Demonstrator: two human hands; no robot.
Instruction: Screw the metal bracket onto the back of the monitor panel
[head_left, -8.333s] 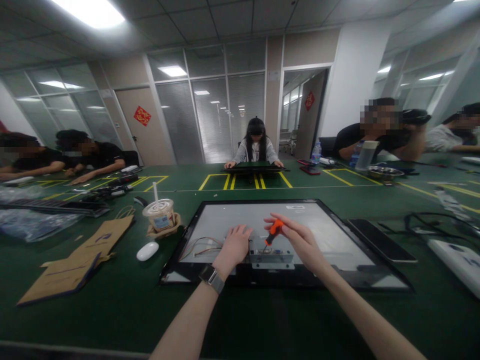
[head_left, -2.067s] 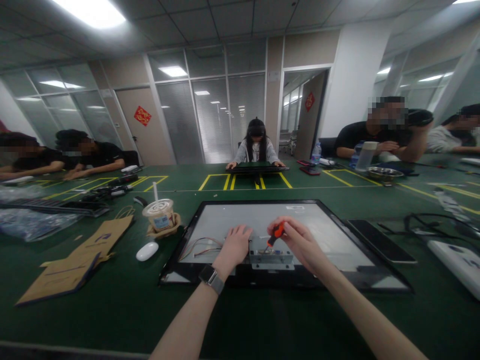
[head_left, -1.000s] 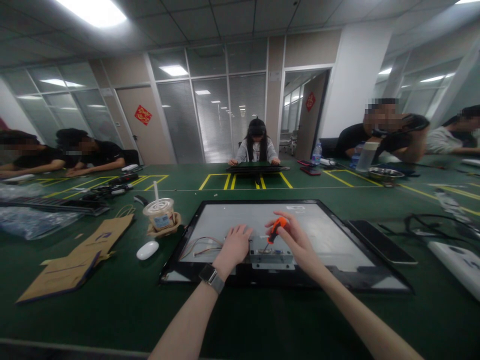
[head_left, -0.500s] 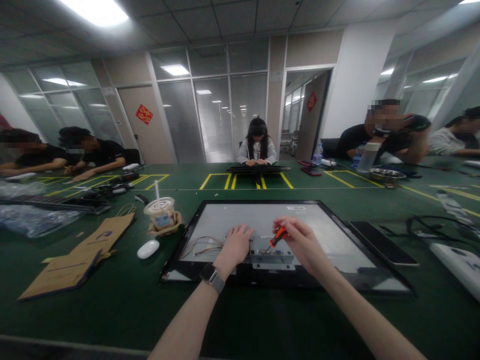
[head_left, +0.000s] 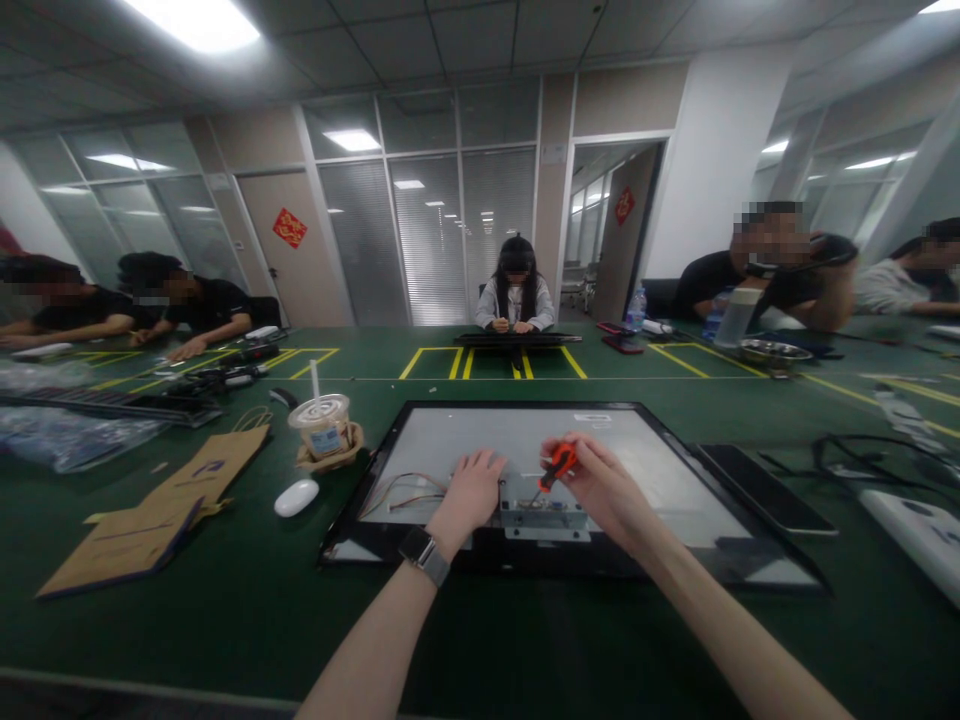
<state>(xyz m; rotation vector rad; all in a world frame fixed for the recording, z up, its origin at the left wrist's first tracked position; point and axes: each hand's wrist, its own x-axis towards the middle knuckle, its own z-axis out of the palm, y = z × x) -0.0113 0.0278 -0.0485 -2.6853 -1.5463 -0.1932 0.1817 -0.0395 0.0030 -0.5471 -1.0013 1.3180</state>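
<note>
A flat monitor panel [head_left: 660, 470] with a black frame lies back-up on the green table. A small metal bracket box [head_left: 541, 513] sits at its near middle. Thin coloured wires [head_left: 401, 492] run left from it. My right hand [head_left: 604, 487] is closed around an orange-handled screwdriver [head_left: 557, 463], tip down on the bracket. My left hand [head_left: 470, 492], fingers spread, rests flat on the panel just left of the bracket. A watch [head_left: 424, 553] is on my left wrist.
A lidded drink cup with straw [head_left: 322, 428], a white mouse [head_left: 296, 497] and a brown paper bag [head_left: 161, 500] lie left. A dark phone [head_left: 765, 487], cables [head_left: 862, 455] and a white device [head_left: 919, 530] lie right. Several people sit around the table; one opposite works on another panel [head_left: 514, 339].
My right hand has kept shifting its grip round the screwdriver handle in place. My left hand stays on the panel. The person opposite has brought both hands together.
</note>
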